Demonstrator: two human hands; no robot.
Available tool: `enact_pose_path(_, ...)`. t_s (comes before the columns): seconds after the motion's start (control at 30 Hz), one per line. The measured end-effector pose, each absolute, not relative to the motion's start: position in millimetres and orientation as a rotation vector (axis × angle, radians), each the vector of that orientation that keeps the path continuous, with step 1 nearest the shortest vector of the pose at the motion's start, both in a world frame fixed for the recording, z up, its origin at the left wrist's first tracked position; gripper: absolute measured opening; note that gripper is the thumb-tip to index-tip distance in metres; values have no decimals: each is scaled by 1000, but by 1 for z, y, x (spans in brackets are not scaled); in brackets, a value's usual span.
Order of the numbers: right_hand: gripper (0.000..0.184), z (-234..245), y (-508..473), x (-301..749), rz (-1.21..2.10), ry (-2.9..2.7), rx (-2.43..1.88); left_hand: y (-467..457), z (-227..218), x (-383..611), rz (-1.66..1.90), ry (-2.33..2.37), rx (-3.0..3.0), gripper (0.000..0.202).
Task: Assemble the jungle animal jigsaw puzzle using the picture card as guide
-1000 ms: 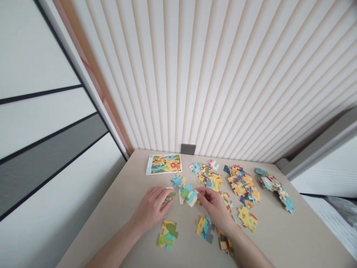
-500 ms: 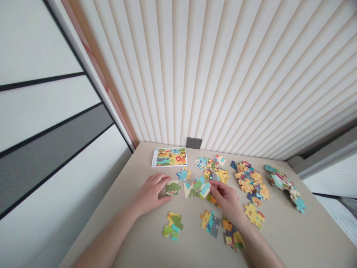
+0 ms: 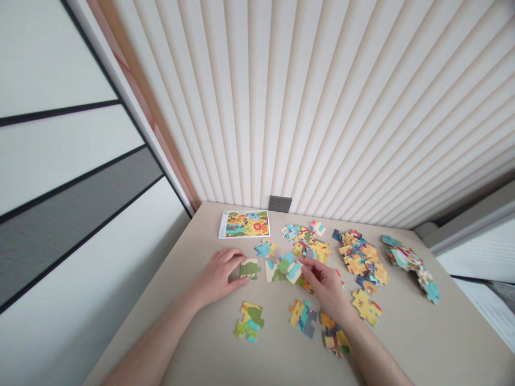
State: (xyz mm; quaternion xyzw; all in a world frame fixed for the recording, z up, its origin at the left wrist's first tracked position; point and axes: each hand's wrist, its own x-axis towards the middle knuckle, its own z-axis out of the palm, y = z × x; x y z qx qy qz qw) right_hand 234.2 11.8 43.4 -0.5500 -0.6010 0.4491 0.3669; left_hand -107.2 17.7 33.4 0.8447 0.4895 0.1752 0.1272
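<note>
Head view: tabletop point(image 3: 217, 343) meets ribbed wall point(image 3: 257, 107) at back; room between left edge and left hand point(image 3: 219, 276). That hand's thumb and fingers spread wide at green tree piece's point(image 3: 250, 269) left side. Right hand point(image 3: 324, 281) pinches cream-and-blue piece point(image 3: 295, 272), right of tree piece.

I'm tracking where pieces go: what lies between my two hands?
In the head view, a green piece by the left hand, then clustered pieces up to the right hand.
</note>
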Motion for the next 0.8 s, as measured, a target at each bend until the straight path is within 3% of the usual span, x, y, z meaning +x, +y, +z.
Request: enact_pose_path(0.8, 47, 47, 20, 251, 856, -1581, -1627, 17, 38, -109, 484, 1413, 2469, 42)
